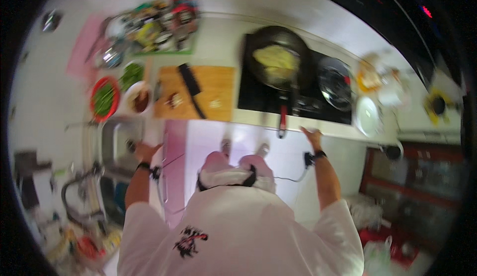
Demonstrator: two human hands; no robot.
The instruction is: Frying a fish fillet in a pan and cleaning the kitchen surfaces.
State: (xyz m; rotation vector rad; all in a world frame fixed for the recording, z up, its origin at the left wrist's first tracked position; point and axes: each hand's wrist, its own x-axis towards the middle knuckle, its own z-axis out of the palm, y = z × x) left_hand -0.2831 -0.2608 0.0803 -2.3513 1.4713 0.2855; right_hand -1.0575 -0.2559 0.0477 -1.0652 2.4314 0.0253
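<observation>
My left hand (146,152) is by the near edge of the steel sink (123,141), with its thumb apart; I see nothing held in it. At the counter edge in front of the cooktop (253,99) is my right hand (312,136), fingers apart, right of the pan's red and black handle (283,121). Yellow food (275,60) lies in the dark wok-like pan (302,48), and a long utensil (295,93) leans over its near rim. A black cleaver-shaped knife (190,80) rests across the wooden cutting board (220,80), between small chopped heaps.
Left of the board are a red basket of greens (105,99) and a white bowl with brown contents (139,97). Packets and jars (164,26) crowd the back. A glass lid (335,84) lies on the cooktop's right, beside a white plate (368,115). Cables run from both wrists.
</observation>
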